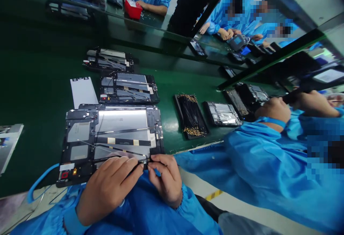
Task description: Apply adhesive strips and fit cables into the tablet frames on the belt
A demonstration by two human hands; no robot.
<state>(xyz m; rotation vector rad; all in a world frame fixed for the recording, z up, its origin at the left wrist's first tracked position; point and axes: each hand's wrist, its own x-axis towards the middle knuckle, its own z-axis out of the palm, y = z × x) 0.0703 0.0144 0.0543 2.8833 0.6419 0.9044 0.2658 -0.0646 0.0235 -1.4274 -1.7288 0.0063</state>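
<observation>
In front of me an opened tablet (122,120) lies on the bench, its silver battery plates, black frame and flat ribbon cables exposed. My left hand (110,181) rests over its near edge, fingers together, with thumb and fingertips closed at a tiny part. Right beside it, my right hand (168,179) pinches at the tablet's near right corner, fingertips almost meeting those of the left. What both hands hold is too small and covered to name. A thin wire lies slanted across the tablet's inside, left of the fingertips.
Behind stand more opened tablets (129,88) and a white sheet (84,92). A black tray (190,116) of gold-tipped black cables and another opened tablet (223,113) lie to the right. A co-worker's blue sleeve (249,145) is close at right. Other people work across the bench.
</observation>
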